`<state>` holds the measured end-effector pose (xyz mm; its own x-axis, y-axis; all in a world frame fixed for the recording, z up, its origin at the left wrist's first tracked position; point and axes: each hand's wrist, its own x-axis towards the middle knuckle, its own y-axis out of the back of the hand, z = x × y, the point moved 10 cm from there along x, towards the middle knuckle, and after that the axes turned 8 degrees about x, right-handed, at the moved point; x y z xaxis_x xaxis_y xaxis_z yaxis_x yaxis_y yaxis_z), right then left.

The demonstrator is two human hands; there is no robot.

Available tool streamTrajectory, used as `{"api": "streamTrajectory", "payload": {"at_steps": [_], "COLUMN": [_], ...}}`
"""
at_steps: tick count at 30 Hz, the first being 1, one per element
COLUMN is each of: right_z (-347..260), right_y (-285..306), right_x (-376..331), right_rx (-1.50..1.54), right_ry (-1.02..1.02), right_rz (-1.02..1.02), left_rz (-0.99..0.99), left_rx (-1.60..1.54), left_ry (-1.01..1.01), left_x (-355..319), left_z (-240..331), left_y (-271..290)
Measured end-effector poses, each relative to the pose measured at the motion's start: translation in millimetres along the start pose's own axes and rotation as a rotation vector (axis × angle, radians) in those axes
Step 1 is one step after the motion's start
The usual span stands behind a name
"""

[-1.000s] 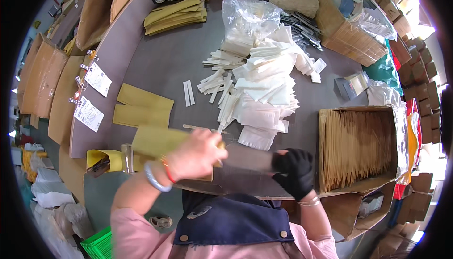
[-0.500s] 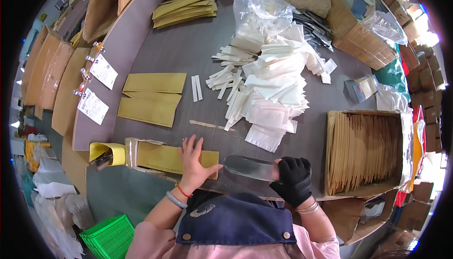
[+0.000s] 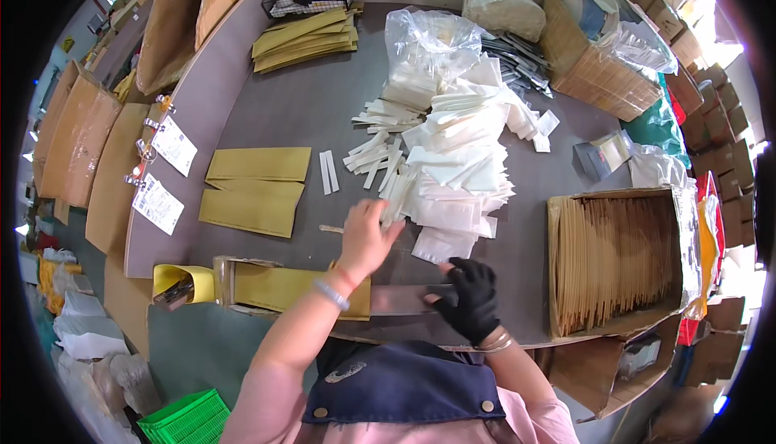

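Observation:
My bare left hand (image 3: 369, 242) has its fingers stretched out and apart over the near left edge of a heap of flat white packets (image 3: 457, 161). Whether the fingertips touch a packet is not plain. In its black fingerless glove, my right hand (image 3: 469, 298) hovers low over the table, thumb and forefinger apart. Beside that thumb lies a clear plastic sleeve (image 3: 402, 299), smeared by motion. A yellow-brown card sleeve (image 3: 279, 289) rests in an open holder at the near edge, partly under my left forearm.
Two yellow-brown card sleeves (image 3: 250, 213) and two white strips (image 3: 328, 172) lie on the left. A carton packed with brown cards (image 3: 614, 262) stands at right. At the back are a stack of card sleeves (image 3: 307, 40) and a clear bag (image 3: 432, 44). A yellow cup (image 3: 206, 284) sits near left.
My left hand has moved up and right from the card sleeve to the white heap. The right hand has shifted slightly left, its fingers spreading off the clear sleeve. The whole view has shifted slightly.

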<state>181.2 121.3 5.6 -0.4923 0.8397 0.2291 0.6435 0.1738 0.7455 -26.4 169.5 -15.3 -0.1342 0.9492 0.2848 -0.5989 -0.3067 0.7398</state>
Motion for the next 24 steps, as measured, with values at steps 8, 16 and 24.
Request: {"api": "streamTrajectory", "payload": {"at_steps": [8,16,24], "right_z": [66.5,221.2,256.7], "right_y": [121.9,221.4,220.5], "right_x": [-58.3,-170.9,-181.4], "right_rx": [-0.28,-0.336,-0.552], "right_ry": [-0.294,-0.594,-0.881], "right_rz": [0.271,0.619,0.268], "left_rz": [-0.269,-0.257,-0.24], "left_rx": [0.187,0.153,0.139], "left_ry": [0.057,0.108,-0.205], "left_x": [2.5,-10.4,-15.3], "left_z": [-47.9,-37.6,32.2], "left_y": [-3.4,28.4,5.4]}}
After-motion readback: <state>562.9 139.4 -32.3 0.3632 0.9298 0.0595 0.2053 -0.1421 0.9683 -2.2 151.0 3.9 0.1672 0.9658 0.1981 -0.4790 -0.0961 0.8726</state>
